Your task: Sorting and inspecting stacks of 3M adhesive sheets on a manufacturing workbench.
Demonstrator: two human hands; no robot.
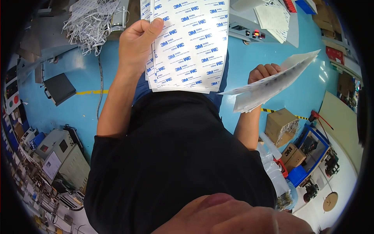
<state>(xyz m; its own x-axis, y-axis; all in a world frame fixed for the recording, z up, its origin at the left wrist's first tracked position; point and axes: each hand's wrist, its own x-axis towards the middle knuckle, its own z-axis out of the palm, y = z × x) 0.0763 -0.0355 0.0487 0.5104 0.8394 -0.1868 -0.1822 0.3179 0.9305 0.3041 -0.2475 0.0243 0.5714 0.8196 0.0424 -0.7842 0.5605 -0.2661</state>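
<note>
A: How many items do we count at the hands?

B: We count two bare hands and two sets of sheets. The left hand [136,43] pinches the left edge of one stack of white rectangular paper sheets with blue print [191,46], thumb flat on the front face. The right hand [264,73] grips one loose bundle of white paper sheets [274,85], fingers curled at its upper edge. We cannot tell the number of sheets in either set.

A: Where do we locate both sets?

B: The stack is in front of the body, above the lap; its upper edge leaves the view. The bundle is tilted, right of the stack; we cannot tell whether they touch.

A: And the surface and room?

B: We see one glossy blue floor [82,111] with one yellow strip [91,92]. We also count one flat dark grey case [59,89], one brown cardboard carton [277,121], one tangled heap of white paper strips [87,24] at upper left, and one grey metal cabinet [72,162] at left.
</note>
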